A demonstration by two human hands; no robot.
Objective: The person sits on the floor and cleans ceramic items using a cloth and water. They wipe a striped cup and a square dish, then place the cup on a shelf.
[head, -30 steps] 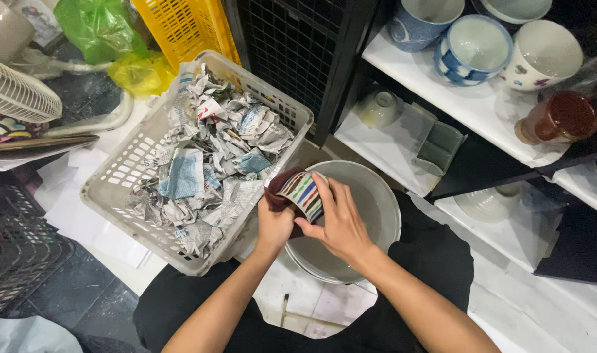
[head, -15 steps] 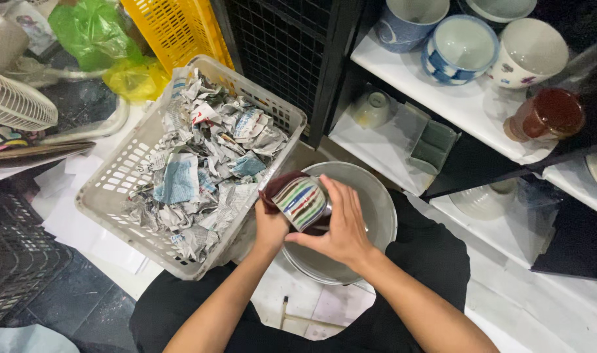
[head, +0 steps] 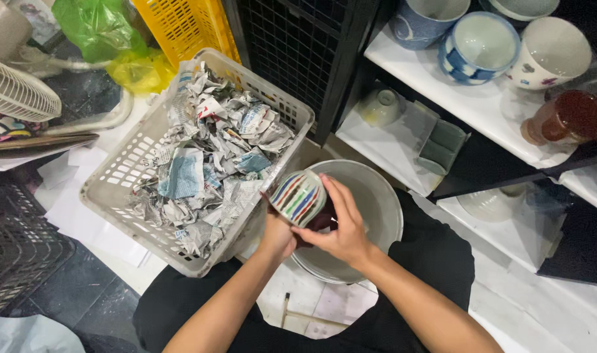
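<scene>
A striped cup sits tilted between both hands, over a grey basin: left hand cradles it from below, right hand wraps its side. Left of them, a basket holds crumpled newspaper.

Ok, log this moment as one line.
left hand: under striped cup | right hand: on cup | below: grey basin | beside: basket of crumpled newspaper

Striped cup partly covered by right hand; left hand mostly hidden behind it; fan cut off at frame edge.
</scene>
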